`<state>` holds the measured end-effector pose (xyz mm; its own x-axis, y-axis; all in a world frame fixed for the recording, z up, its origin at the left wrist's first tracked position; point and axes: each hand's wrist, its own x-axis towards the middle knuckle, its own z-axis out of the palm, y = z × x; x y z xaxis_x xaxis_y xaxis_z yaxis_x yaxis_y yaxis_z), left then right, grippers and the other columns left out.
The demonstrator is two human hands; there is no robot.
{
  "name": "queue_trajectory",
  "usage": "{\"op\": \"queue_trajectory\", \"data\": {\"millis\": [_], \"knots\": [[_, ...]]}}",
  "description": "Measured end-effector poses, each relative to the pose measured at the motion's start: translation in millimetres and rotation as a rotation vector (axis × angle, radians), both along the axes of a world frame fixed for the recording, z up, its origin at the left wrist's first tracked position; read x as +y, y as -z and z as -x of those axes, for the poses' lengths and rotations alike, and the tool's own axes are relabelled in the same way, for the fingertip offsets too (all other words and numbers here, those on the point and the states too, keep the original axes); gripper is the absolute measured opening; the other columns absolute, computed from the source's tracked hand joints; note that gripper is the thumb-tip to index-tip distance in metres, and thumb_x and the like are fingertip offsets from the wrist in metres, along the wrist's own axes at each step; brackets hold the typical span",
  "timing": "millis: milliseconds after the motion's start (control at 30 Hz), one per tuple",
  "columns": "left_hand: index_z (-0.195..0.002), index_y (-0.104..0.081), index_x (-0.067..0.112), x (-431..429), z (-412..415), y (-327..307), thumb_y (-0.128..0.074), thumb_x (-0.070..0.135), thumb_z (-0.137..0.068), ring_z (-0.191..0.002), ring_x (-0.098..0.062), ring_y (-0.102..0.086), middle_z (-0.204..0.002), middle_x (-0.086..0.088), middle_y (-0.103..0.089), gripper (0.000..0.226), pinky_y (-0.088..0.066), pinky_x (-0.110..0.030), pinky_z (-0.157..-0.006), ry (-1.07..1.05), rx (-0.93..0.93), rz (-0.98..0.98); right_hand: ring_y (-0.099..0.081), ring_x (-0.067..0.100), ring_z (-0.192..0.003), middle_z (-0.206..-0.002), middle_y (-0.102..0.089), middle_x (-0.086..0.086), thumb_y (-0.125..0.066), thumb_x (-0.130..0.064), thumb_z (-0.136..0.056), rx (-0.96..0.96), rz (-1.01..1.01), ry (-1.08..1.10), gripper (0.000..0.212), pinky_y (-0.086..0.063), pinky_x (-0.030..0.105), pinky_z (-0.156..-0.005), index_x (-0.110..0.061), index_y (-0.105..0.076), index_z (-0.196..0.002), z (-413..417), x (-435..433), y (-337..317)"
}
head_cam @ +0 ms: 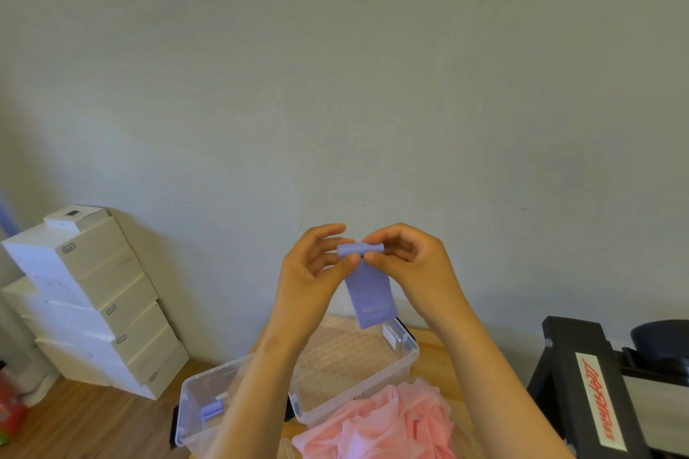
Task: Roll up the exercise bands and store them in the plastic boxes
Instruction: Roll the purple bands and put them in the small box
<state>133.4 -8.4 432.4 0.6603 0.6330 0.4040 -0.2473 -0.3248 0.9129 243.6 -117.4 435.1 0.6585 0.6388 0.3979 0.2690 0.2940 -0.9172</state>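
1. A plain grey wall (335, 86) is seen behind both raised hands. A wooden floor (74, 421) lies far below and to the left of the left hand (313, 272).
2. A stack of white boxes (93, 302) is set against the wall, well to the left of the left hand. A black frame with red lettering (581, 376) stands below and to the right of the right hand (414, 261).
3. A wooden counter (436, 347) is seen beneath the forearms.
4. Two clear plastic boxes are placed on it. One plastic box (406, 350) lies directly under the hands. The other plastic box (186, 395) lies lower and to the left of the left forearm, with small purple rolls (213, 410) inside.
5. A heap of pink bands (391, 417) is piled between the forearms, nearer than the boxes.
6. The purple band (369, 294) is held up between the two hands, above the box. Its top is rolled and its loose end hangs down.
7. The roll is pinched at its left end by the left hand's curled fingers and thumb, and at its right end by those of the right hand.
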Motion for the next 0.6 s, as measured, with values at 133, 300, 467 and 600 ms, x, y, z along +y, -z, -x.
{"op": "queue_trajectory", "data": {"millis": [133, 300, 467, 600], "knots": [[-0.094, -0.07, 0.011, 1.4, -3.8, 1.5, -0.064, 0.008, -0.091, -0.086, -0.019, -0.071, -0.087, -0.001, -0.075, 0.008, -0.058, -0.026, -0.073, -0.045, 0.017, 0.047, -0.069, 0.01, -0.086, -0.087, -0.071, -0.003, -0.063, 0.013, -0.079, -0.003, -0.007, 0.011, 0.026, -0.052, 0.019, -0.073, -0.012, -0.067, -0.085, 1.8, -1.0, -0.4], [-0.088, -0.072, 0.014, 1.0, -1.5, -0.7, -0.068, -0.007, -0.083, -0.081, -0.007, -0.07, -0.083, 0.005, -0.075, 0.022, -0.052, -0.016, -0.071, -0.06, -0.018, -0.011, -0.068, 0.014, -0.088, -0.095, -0.07, 0.001, -0.069, -0.004, -0.084, 0.047, 0.012, 0.016, 0.015, -0.054, 0.023, -0.073, -0.015, -0.065, -0.093, 0.1, 0.1, 0.7], [-0.1, -0.07, 0.011, -3.7, -1.5, 2.9, -0.068, -0.003, -0.085, -0.091, -0.009, -0.07, -0.098, 0.002, -0.074, 0.02, -0.055, -0.02, -0.077, -0.061, -0.062, 0.048, -0.068, 0.007, -0.078, -0.081, -0.071, -0.006, -0.068, 0.001, -0.082, 0.022, -0.011, 0.042, 0.015, -0.053, 0.019, -0.07, -0.015, -0.068, -0.083, 0.4, 1.1, 0.7], [-0.098, -0.07, 0.01, -3.5, -2.9, 4.8, -0.067, 0.009, -0.088, -0.084, -0.017, -0.072, -0.09, -0.002, -0.075, 0.01, -0.059, -0.029, -0.075, -0.082, -0.035, 0.145, -0.069, 0.013, -0.086, -0.09, -0.072, -0.002, -0.064, 0.007, -0.082, 0.012, -0.02, 0.037, 0.022, -0.055, 0.023, -0.074, -0.015, -0.067, -0.088, 2.4, 0.7, 1.9]]}}
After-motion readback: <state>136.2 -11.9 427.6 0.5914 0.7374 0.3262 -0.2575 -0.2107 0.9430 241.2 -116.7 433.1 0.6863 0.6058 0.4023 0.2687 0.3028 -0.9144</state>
